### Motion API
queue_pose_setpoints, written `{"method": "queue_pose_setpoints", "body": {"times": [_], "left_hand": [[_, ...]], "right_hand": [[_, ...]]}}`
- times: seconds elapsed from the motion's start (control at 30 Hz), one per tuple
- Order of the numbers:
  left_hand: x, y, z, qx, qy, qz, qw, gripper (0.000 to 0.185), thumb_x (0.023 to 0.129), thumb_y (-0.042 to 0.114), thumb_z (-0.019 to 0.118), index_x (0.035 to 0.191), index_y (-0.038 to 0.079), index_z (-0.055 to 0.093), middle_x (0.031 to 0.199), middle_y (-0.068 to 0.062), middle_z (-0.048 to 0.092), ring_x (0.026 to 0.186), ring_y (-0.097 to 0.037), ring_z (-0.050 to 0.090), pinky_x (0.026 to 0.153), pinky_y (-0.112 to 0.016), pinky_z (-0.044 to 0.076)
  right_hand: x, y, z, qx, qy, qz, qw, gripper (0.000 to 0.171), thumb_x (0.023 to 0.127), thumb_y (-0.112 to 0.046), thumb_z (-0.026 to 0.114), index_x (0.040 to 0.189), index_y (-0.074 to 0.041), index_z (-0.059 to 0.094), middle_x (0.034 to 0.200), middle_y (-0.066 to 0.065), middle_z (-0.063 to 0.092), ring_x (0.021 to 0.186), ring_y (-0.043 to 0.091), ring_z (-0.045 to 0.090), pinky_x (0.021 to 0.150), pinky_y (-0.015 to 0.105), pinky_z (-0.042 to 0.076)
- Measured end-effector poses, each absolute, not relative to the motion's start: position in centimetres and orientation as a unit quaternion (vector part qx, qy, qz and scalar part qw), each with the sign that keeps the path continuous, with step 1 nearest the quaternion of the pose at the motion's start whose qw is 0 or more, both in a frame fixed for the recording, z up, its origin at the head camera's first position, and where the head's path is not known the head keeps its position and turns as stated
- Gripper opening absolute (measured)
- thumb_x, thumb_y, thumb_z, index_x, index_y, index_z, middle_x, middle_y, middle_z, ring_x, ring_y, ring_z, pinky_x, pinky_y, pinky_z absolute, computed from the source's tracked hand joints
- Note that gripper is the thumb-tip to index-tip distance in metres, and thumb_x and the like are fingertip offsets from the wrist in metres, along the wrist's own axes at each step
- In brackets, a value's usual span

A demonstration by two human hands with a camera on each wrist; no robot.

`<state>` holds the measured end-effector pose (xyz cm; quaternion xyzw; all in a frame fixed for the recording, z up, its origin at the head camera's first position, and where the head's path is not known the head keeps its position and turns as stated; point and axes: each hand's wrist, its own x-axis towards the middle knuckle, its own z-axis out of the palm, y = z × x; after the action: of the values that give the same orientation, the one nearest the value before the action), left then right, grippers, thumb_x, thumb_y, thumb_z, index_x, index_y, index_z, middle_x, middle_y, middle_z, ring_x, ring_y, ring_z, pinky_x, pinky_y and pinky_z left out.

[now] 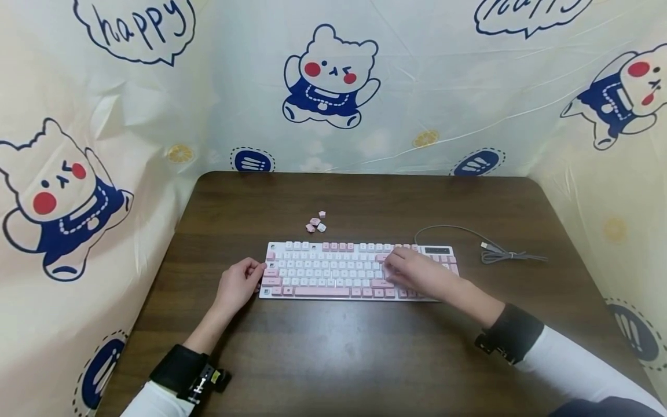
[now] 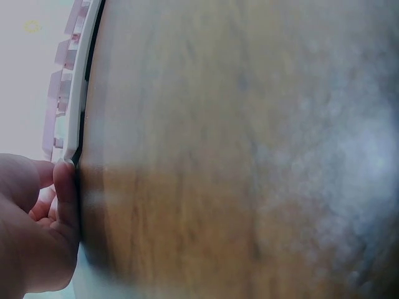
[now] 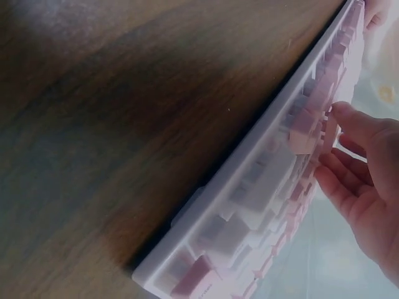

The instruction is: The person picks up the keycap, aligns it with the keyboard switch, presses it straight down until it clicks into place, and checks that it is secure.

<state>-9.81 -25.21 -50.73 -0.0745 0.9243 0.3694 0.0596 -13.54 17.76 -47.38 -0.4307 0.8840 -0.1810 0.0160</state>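
Observation:
A white keyboard (image 1: 318, 297) with white and pink keycaps lies on the brown table. At its left end my left hand (image 1: 238, 285) grips the edge; in the left wrist view the fingertips meet the keyboard's corner. My right hand (image 1: 419, 272) is over the right part of the keys, near the large pink keys. In the right wrist view, its thumb and fingers pinch a pink keycap (image 3: 330, 132) among the keys; the fingers partly hide it. Several loose keycaps (image 1: 315, 222), pink and whitish, lie behind the keyboard.
A grey cable (image 1: 502, 253), bundled with a tie, lies right of the keyboard and runs to its back edge. The wooden table (image 1: 333, 353) extends in front. Patterned sheets (image 1: 417, 87) hang behind and at both sides.

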Motion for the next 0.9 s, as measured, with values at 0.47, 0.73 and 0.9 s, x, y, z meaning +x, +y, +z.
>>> {"method": "queue_pose_setpoints", "body": {"times": [0.47, 0.73, 0.9], "left_hand": [[-9.82, -25.20, -50.65, -0.080, 0.924, 0.368, 0.064, 0.023, 0.106, 0.023, 0.061, 0.105, 0.002, 0.069, 0.079, -0.006, 0.062, 0.068, -0.019, 0.059, 0.061, -0.029, 0.049], [-9.83, -25.24, -50.75, -0.081, 0.924, 0.367, 0.063, 0.024, 0.107, 0.024, 0.060, 0.105, 0.002, 0.069, 0.078, -0.006, 0.062, 0.068, -0.018, 0.060, 0.061, -0.030, 0.048], [-9.94, -25.27, -50.83, -0.083, 0.924, 0.367, 0.066, 0.024, 0.107, 0.024, 0.060, 0.106, 0.002, 0.069, 0.078, -0.006, 0.062, 0.068, -0.019, 0.059, 0.062, -0.030, 0.048]], "right_hand": [[-13.89, 17.93, -47.40, -0.398, 0.901, -0.168, 0.048, 0.021, 0.097, -0.024, 0.077, 0.115, -0.015, 0.071, 0.110, 0.002, 0.064, 0.097, 0.015, 0.063, 0.087, 0.032, 0.057], [-13.80, 17.98, -46.96, -0.409, 0.894, -0.171, 0.058, 0.026, 0.098, -0.024, 0.075, 0.122, -0.013, 0.070, 0.111, 0.002, 0.067, 0.101, 0.015, 0.064, 0.089, 0.033, 0.057], [-13.69, 18.06, -46.85, -0.416, 0.890, -0.181, 0.051, 0.034, 0.098, -0.021, 0.075, 0.130, -0.011, 0.068, 0.110, 0.002, 0.068, 0.097, 0.015, 0.065, 0.085, 0.033, 0.058]]}}
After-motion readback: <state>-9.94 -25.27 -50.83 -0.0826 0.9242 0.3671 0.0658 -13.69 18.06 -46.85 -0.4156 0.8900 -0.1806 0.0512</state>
